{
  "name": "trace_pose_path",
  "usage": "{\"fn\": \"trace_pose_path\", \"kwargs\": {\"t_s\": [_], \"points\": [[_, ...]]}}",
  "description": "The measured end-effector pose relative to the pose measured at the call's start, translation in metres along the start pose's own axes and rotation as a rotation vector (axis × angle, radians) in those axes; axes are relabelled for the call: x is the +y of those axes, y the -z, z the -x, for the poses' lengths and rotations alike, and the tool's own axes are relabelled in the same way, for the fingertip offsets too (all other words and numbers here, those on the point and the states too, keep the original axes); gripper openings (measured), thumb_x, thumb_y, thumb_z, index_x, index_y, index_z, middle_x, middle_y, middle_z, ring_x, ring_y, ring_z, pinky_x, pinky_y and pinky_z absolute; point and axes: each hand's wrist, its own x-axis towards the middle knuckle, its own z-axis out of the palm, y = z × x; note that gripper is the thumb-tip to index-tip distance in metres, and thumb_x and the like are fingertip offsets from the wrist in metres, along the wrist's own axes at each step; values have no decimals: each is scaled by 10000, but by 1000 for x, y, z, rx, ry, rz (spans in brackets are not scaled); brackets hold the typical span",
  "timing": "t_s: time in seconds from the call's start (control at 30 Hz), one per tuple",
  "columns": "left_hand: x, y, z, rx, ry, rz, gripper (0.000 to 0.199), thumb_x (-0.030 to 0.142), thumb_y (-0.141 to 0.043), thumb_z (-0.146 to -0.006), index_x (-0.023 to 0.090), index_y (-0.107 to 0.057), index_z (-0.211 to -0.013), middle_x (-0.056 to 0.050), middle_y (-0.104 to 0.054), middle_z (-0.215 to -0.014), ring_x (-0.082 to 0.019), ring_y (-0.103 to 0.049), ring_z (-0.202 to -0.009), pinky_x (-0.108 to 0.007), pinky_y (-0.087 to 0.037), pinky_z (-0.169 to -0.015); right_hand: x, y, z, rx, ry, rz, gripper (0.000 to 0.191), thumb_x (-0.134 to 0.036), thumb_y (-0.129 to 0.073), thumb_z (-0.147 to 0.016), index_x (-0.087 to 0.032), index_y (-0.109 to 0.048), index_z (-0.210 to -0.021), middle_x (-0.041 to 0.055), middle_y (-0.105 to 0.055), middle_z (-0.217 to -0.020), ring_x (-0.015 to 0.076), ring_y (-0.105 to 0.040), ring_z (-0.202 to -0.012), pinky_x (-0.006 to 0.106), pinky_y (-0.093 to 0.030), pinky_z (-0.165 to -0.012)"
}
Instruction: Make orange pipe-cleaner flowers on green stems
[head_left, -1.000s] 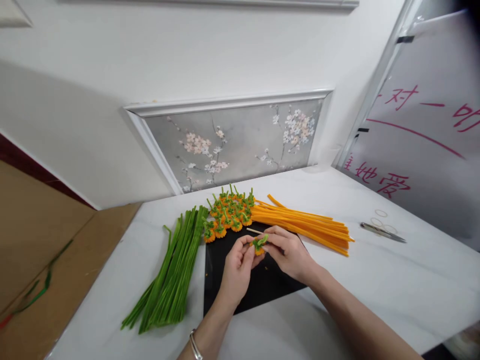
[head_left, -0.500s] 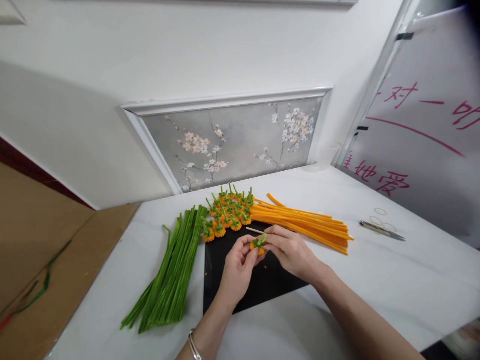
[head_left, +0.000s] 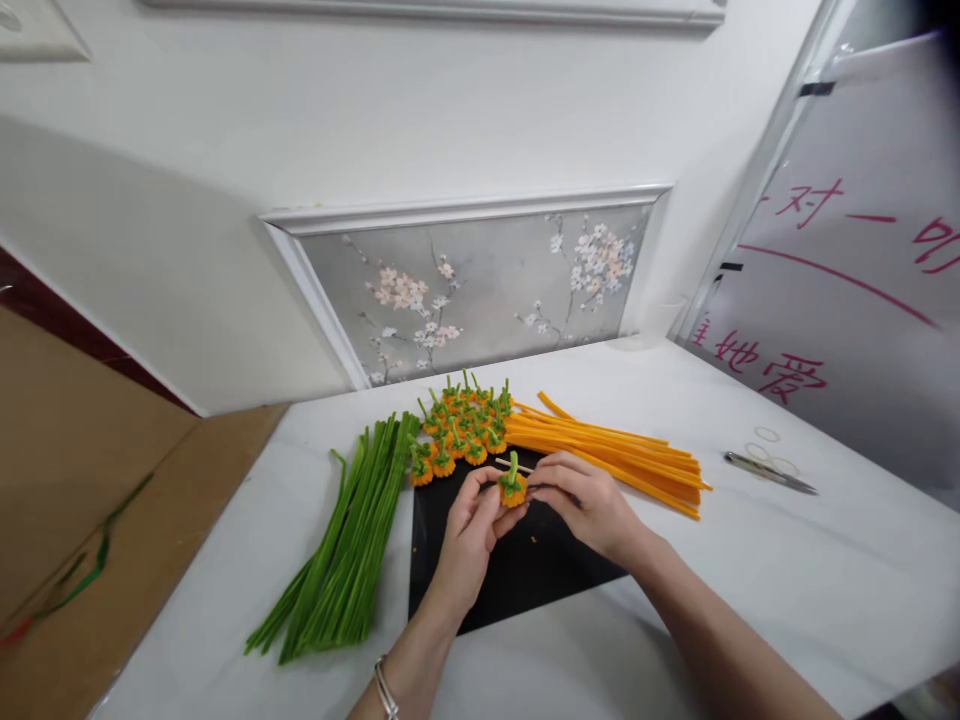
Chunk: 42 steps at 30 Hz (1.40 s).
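A small orange pumpkin (head_left: 512, 490) of fuzzy pipe cleaner, with a green stem on top, sits upright between the fingers of my left hand (head_left: 472, 525). My right hand (head_left: 589, 500) is at its right side, thumb and fingers pinched close together and touching or nearly touching it. A thin pale stick (head_left: 514, 465) pokes out leftward from my right fingers, behind the pumpkin's stem. Both hands hover over a black mat (head_left: 525, 580). Just beyond them stand several finished pumpkins (head_left: 465, 425) in a tight group, stems up.
Green pipe cleaners (head_left: 349, 550) lie in a bundle at the left, orange pipe cleaners (head_left: 615, 450) at the right. Farther right are scissors (head_left: 769, 472) and rubber bands (head_left: 772, 455) on the white table (head_left: 810, 580). Cardboard (head_left: 150, 560) borders the left edge; a wall rises behind.
The pumpkin has been turned in the fingers, so its stem now points up and its orange ribs face me. The view has shifted slightly.
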Motion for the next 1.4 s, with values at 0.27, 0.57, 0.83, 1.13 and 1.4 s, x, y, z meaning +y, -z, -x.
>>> {"fn": "trace_pose_path", "kwargs": {"t_s": [0.27, 0.57, 0.83, 1.13, 1.4], "points": [[-1, -5, 4, 43, 38, -86, 206, 366, -636, -845, 202, -571, -951, -8, -686, -899, -144, -678, -845, -294, -560, -824, -2, -8, 4, 16, 104, 90, 179, -162, -505, -925, -205, -669, -979, 81, -671, -946, 163, -652, -835, 288, -566, -739], [2, -8, 4, 83, 97, -65, 260, 384, -689, -792, 188, -570, -914, -14, -702, -810, -163, -703, -814, -267, -568, -763, -4, -6, 4, 8, 265, 319, 216, -111, -462, -925, -191, -644, -1009, 91, -685, -937, 168, -633, -809, 292, -538, -705], [2, -7, 5, 79, 68, -130, 274, 397, -685, -794, 182, -559, -909, -22, -707, -821, -172, -707, -831, -284, -570, -785, -5, -6, 3, -5, 260, 382, 245, -75, -434, -911, -186, -643, -973, 87, -682, -901, 169, -605, -756, 295, -513, -674], [6, -12, 5, 108, 88, -73, 265, 368, -738, -742, 169, -594, -845, 6, -658, -770, -135, -677, -755, -244, -572, -720, -8, -2, -2, -103, 312, 317, 306, -65, -397, -925, -216, -640, -1035, 74, -696, -923, 174, -590, -775, 309, -488, -706], [11, -12, 6, 87, 35, -69, 228, 364, -666, -818, 183, -552, -896, -24, -691, -839, -152, -687, -823, -282, -559, -800, -4, 2, 2, 48, 196, 217, 196, -154, -485, -929, -206, -625, -1056, 90, -671, -942, 183, -625, -838, 317, -531, -733]]}}
